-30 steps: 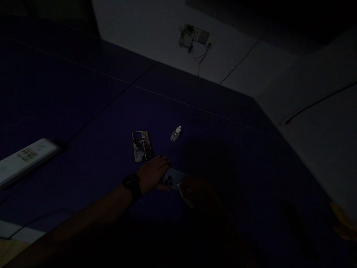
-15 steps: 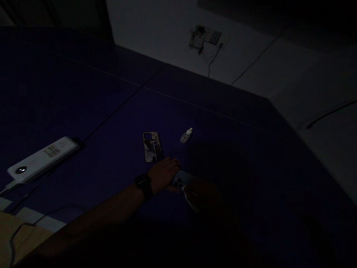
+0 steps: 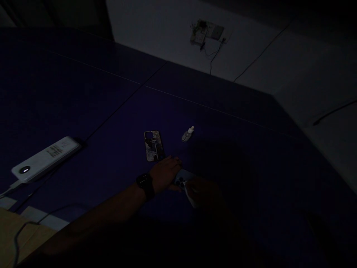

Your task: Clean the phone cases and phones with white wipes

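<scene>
A phone (image 3: 184, 174) lies back up on the dark blue surface, its round camera lenses showing. My left hand (image 3: 165, 172), with a black watch (image 3: 144, 181) on the wrist, grips the phone's left end. In deep shadow, my right hand (image 3: 205, 189) pinches a white cloth or tissue (image 3: 191, 199) over the phone, its tip at the lenses. Most of the phone's right part is hidden by that hand and the dark. Just beyond my left fingers rests a patterned phone case (image 3: 154, 148). A small dropper bottle (image 3: 186, 135) with a white top is farther back.
At the left lies a white power bank (image 3: 46, 158) with a lit round display and a cable (image 3: 13, 185) in its near end. Another cable (image 3: 16, 238) curves over the lower left corner. A wall socket panel (image 3: 208, 32) with wires is at the back.
The view has shifted slightly. The tip of the white cloth has moved a little over the lenses with my right hand. My left hand keeps its hold on the phone.
</scene>
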Tool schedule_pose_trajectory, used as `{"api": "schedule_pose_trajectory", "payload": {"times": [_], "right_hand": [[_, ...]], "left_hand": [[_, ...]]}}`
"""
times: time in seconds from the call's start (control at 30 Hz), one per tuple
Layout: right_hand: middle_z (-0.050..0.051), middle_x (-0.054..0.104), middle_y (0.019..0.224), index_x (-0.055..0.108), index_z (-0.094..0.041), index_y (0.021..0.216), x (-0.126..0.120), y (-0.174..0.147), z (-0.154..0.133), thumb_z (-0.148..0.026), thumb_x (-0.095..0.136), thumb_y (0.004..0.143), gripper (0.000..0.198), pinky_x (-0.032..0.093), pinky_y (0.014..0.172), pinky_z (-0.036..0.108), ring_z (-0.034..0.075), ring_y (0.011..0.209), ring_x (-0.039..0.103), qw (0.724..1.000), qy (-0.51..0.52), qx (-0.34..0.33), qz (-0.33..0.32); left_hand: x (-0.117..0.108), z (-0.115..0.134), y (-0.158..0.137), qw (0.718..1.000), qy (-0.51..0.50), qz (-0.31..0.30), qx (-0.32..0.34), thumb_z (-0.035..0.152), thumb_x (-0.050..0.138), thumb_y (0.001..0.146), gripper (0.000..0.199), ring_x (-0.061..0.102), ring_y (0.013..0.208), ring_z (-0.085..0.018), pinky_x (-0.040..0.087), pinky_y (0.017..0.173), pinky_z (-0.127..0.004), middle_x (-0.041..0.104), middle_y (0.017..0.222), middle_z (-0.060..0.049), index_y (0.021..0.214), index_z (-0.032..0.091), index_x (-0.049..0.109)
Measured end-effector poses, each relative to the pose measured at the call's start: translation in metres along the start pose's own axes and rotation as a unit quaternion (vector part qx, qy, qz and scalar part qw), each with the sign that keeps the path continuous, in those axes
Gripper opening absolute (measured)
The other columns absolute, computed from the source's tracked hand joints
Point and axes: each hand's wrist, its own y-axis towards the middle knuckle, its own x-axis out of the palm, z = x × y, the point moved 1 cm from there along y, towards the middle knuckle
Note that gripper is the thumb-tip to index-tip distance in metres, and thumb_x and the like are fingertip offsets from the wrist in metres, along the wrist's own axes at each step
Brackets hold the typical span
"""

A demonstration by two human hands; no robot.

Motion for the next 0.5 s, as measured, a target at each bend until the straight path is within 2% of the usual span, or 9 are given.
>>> {"api": "schedule_pose_trajectory", "payload": {"times": [0.13,0.3,0.5], "right_hand": [[0.004,0.075,0.081,0.074,-0.023,0.082,-0.008,-0.001,0.005,-0.024,0.055,0.093,0.022,0.045,0.064,0.023,0.014,0.068,0.067,0.999,-0.017,0.032,0.003],[0.001,0.075,0.082,0.074,-0.025,0.082,-0.014,-0.011,0.010,-0.023,0.056,0.092,0.020,0.043,0.062,0.023,0.014,0.069,0.067,0.999,0.006,0.003,-0.035],[0.002,0.073,0.079,0.073,-0.023,0.083,-0.008,-0.001,-0.002,-0.024,0.053,0.094,0.022,0.043,0.063,0.024,0.014,0.068,0.066,1.000,-0.010,0.016,-0.009]], "left_hand": [[0.001,-0.002,-0.001,1.000,-0.005,0.006,0.001,0.065,0.082,0.068,0.086,0.049,0.139,-0.034,0.031,0.121,-0.050,0.058,0.141,-0.019,0.132,0.015,0.054],[0.001,-0.001,-0.001,1.000,0.002,0.001,0.003,0.065,0.083,0.068,0.086,0.049,0.138,-0.034,0.030,0.121,-0.050,0.059,0.140,-0.019,0.132,0.015,0.053],[-0.001,0.000,0.000,1.000,0.016,-0.004,0.004,0.064,0.084,0.067,0.086,0.051,0.137,-0.036,0.032,0.120,-0.051,0.059,0.140,-0.020,0.130,0.014,0.055]]}}
